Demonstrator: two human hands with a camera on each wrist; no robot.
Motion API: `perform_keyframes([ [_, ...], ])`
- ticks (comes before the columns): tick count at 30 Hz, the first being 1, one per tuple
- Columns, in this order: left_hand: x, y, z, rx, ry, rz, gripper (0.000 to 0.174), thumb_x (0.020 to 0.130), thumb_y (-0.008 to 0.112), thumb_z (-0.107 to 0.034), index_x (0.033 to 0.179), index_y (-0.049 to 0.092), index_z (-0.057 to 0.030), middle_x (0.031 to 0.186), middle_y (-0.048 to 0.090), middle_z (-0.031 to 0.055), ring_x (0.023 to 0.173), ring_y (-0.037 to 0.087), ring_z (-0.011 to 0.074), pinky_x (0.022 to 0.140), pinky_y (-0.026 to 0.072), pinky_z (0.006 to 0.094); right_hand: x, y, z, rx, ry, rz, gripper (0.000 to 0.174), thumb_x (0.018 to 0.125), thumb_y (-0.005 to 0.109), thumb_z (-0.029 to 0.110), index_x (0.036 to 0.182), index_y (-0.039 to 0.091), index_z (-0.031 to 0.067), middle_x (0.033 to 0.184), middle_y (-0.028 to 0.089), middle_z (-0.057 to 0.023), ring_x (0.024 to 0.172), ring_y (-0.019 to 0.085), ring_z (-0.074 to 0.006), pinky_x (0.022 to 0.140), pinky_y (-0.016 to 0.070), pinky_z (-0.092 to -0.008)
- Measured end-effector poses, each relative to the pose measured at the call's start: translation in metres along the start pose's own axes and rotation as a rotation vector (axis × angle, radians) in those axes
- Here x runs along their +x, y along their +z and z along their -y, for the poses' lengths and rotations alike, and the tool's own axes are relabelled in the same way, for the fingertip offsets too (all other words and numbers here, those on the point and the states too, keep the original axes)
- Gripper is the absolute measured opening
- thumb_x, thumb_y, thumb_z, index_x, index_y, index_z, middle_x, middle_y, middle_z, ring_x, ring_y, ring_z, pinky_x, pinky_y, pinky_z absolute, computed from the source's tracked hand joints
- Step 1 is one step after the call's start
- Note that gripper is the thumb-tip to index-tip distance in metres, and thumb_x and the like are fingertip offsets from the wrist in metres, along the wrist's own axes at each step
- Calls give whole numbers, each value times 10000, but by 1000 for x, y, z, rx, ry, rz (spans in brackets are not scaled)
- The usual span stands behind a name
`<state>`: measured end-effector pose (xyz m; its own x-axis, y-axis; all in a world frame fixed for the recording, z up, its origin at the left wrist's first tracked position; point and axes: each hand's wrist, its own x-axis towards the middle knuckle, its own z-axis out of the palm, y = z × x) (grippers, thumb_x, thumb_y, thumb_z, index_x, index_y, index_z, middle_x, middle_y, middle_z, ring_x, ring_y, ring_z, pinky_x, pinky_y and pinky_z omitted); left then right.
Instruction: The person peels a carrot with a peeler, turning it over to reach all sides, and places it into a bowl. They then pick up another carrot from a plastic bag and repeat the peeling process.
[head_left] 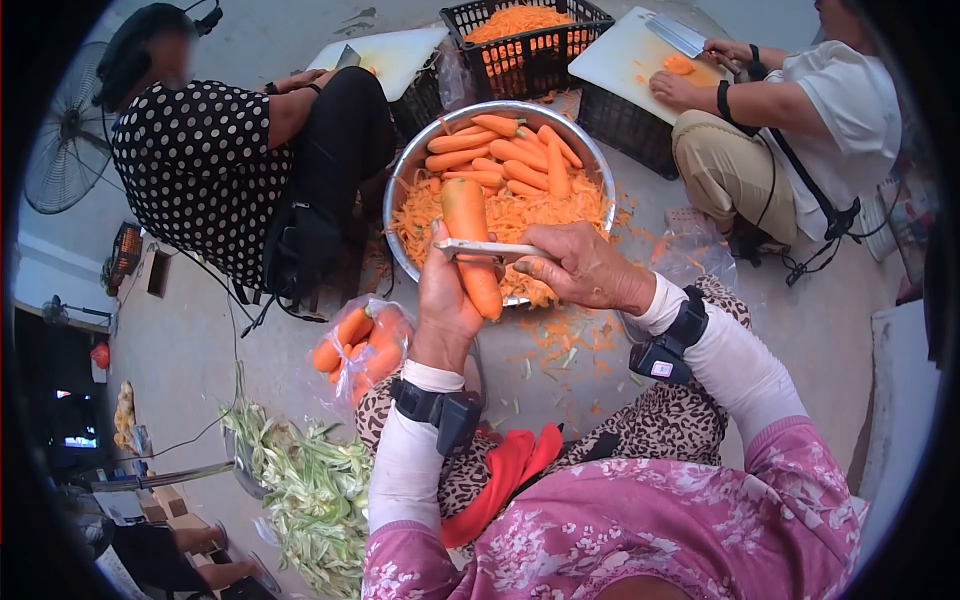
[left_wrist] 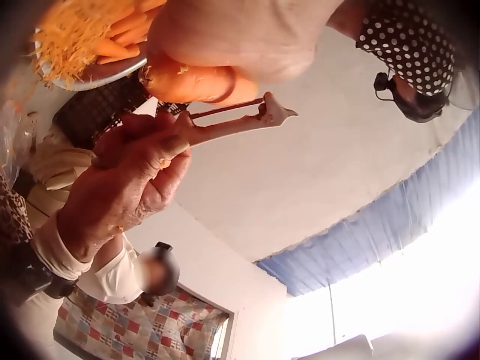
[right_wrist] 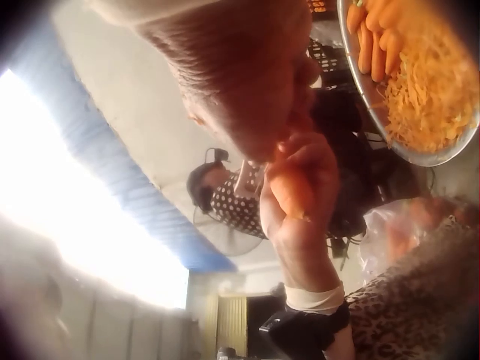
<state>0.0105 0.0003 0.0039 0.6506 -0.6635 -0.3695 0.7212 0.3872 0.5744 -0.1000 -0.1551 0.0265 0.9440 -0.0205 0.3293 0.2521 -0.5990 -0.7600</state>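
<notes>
In the head view the left hand [head_left: 445, 305] grips a large carrot [head_left: 465, 215], which points up and slightly left over the bowl's near edge. The right hand [head_left: 588, 265] holds a light-coloured peeler [head_left: 490, 248], its frame lying across the carrot. In the left wrist view the peeler [left_wrist: 225, 129] spans beside the carrot [left_wrist: 195, 84], and the fingers of the right hand [left_wrist: 124, 180] pinch its handle. The right wrist view shows the left hand [right_wrist: 311, 202] curled round the carrot [right_wrist: 291, 191]; the back of the right hand [right_wrist: 232, 75] hides most of the peeler.
A metal bowl [head_left: 607, 170] holds whole carrots [head_left: 520, 155] and orange shreds. A bag of carrots [head_left: 365, 345] and a leafy pile [head_left: 320, 500] lie left. Two seated people work at cutting boards [head_left: 400, 60] beyond, one with a cleaver [head_left: 676, 35]; a black crate [head_left: 530, 65] stands between them.
</notes>
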Motion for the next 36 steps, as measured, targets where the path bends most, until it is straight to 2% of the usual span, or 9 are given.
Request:
perform_keyframes([
  [4, 3, -2, 1, 25, 28, 75, 445, 956, 413, -459, 1108, 521, -55, 901, 594, 94, 739, 590, 200, 654, 501, 323, 3, -5, -12, -126, 0, -108, 199, 868, 602, 208, 899, 570, 14, 678, 534, -144, 619, 566, -280, 552, 422, -359],
  [9, -1, 6, 2, 132, 49, 64, 456, 977, 361, -430, 1120, 520, -27, 886, 592, 100, 748, 592, 198, 652, 501, 325, 7, -11, -12, 83, 204, -202, 189, 895, 565, 193, 910, 576, 5, 683, 558, -52, 651, 559, -119, 589, 444, -281],
  [13, -5, 9, 2, 171, 43, 140, 464, 979, 356, -428, 1124, 519, -19, 885, 590, 104, 741, 591, 195, 653, 501, 324, 8, -13, -13, 221, 192, -293, 171, 885, 581, 166, 858, 555, -1, 643, 545, -85, 594, 535, -140, 529, 409, -323],
  [15, -5, 8, 2, 176, 20, 217, 476, 980, 352, -435, 1116, 521, -11, 885, 588, 109, 751, 592, 194, 652, 499, 323, 7, -16, -12, 232, 244, -237, 196, 902, 559, 199, 913, 581, 5, 700, 564, -34, 677, 556, -99, 610, 448, -268],
  [19, -6, 10, 3, 152, -21, 189, 506, 973, 341, -475, 1116, 519, -23, 875, 606, 109, 727, 586, 184, 679, 499, 299, 6, -15, -5, 122, 207, -199, 200, 887, 584, 204, 907, 575, 5, 689, 555, -50, 670, 558, -115, 606, 444, -273],
  [25, -2, 3, -2, 17, -9, 142, 568, 951, 317, -545, 1065, 515, -24, 872, 597, 123, 726, 579, 204, 655, 512, 321, 1, -7, 5, 76, -38, 34, 164, 831, 614, 165, 910, 593, 23, 735, 599, -139, 666, 611, -301, 587, 460, -360],
  [30, -4, 7, -3, -94, -75, 181, 601, 921, 360, -584, 1036, 504, -12, 829, 560, 122, 716, 564, 208, 644, 517, 318, -1, -2, 8, 121, -135, 79, 179, 820, 608, 164, 916, 585, 14, 736, 589, -140, 678, 605, -311, 595, 460, -373],
  [32, -4, 7, -2, -66, -38, 187, 582, 921, 372, -577, 1031, 509, -22, 828, 575, 120, 707, 575, 207, 637, 520, 318, -1, -4, 8, 39, -68, 119, 262, 823, 600, 169, 1039, 593, 23, 867, 630, -164, 814, 620, -355, 714, 499, -401],
  [36, -3, 5, 1, -17, -27, 93, 563, 916, 394, -574, 1034, 512, -36, 821, 591, 114, 692, 589, 206, 622, 520, 320, -1, -1, 0, -34, -95, 76, 252, 838, 585, 184, 1040, 587, 33, 838, 616, -153, 798, 612, -356, 690, 491, -411],
])
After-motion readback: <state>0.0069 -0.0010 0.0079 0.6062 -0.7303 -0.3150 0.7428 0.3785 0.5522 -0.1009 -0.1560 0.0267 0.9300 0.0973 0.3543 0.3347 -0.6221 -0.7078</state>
